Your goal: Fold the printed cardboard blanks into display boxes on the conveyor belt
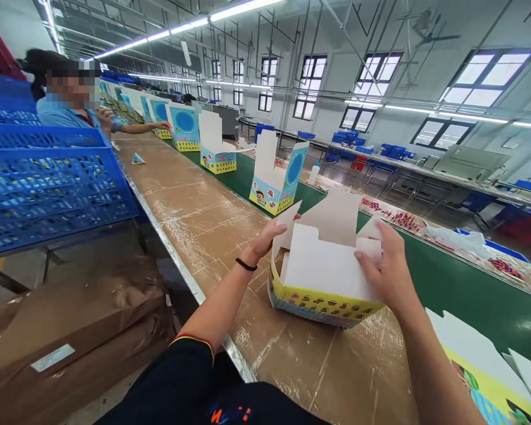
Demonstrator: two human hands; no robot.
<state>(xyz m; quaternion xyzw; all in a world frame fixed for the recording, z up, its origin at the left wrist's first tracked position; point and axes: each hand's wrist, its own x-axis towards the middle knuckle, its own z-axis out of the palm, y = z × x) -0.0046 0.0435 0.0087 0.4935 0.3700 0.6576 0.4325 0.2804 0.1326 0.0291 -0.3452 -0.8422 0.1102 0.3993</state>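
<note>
In front of me a printed cardboard box (330, 304), yellow and blue with white inner sides, rests on the brown-covered table. Its flaps stand up and apart. My left hand (268, 237) holds the left side flap, thumb on the near side and some fingers hidden behind the card. At the opposite side my right hand (389, 265) grips the right flap and wall between thumb and fingers. A broad white panel (325, 254) of the box leans between both hands. What lies deeper inside the box cannot be seen.
Several similar open boxes (274, 192) line the green conveyor belt (442, 283) beyond. Another box (491, 378) is close by my right arm. Blue crates (53, 183) stand at the left, near a co-worker (71, 112) reaching towards the boxes. A small triangular packet (137, 159) lies on the table.
</note>
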